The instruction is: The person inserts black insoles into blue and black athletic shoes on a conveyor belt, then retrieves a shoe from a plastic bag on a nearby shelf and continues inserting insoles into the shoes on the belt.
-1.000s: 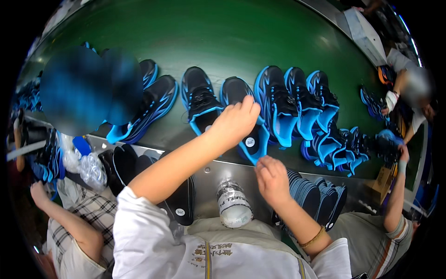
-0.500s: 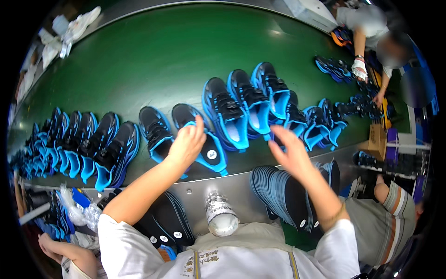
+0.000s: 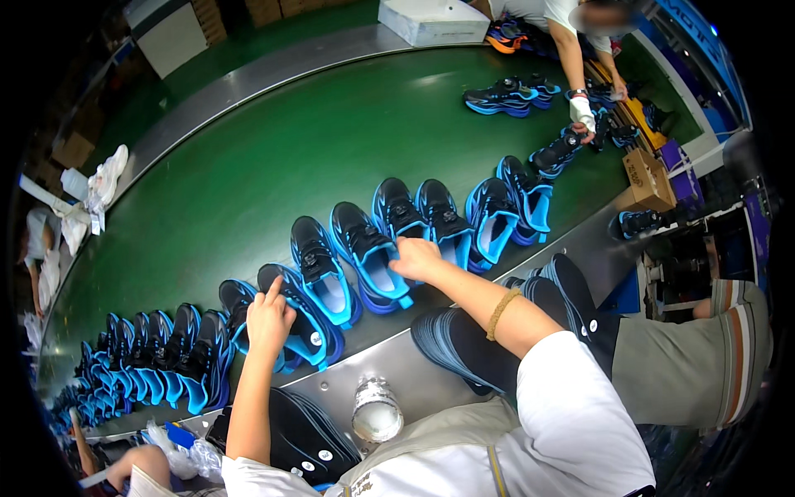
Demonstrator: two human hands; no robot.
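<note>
Black sneakers with bright blue lining stand in a row, heels towards me. My left hand (image 3: 271, 321), index finger stretched out and other fingers partly bent, is over the near side of a sneaker (image 3: 287, 286). That shoe has a dark insole with a round white sticker (image 3: 315, 338) inside. My right hand (image 3: 416, 259) is closed at the heel opening of another sneaker (image 3: 396, 203); its fingertips are partly hidden. Between my hands stand two sneakers, one (image 3: 317, 261) nearer the left hand and one (image 3: 358, 232) beside the right, both with pale insides.
The shoes stand on a green table (image 3: 273, 166) with a metal edge. Stacked dark insoles (image 3: 460, 340) lie right of a silver taped cup (image 3: 377, 410); more insoles (image 3: 302, 427) lie left. A co-worker's gloved hand (image 3: 581, 114) is at the far right, near a cardboard box (image 3: 648, 178).
The view has turned, shifting the shoe row left and down. My right hand, earlier open and raised, has closed at a sneaker's heel opening. My left hand stays by the stickered insole.
</note>
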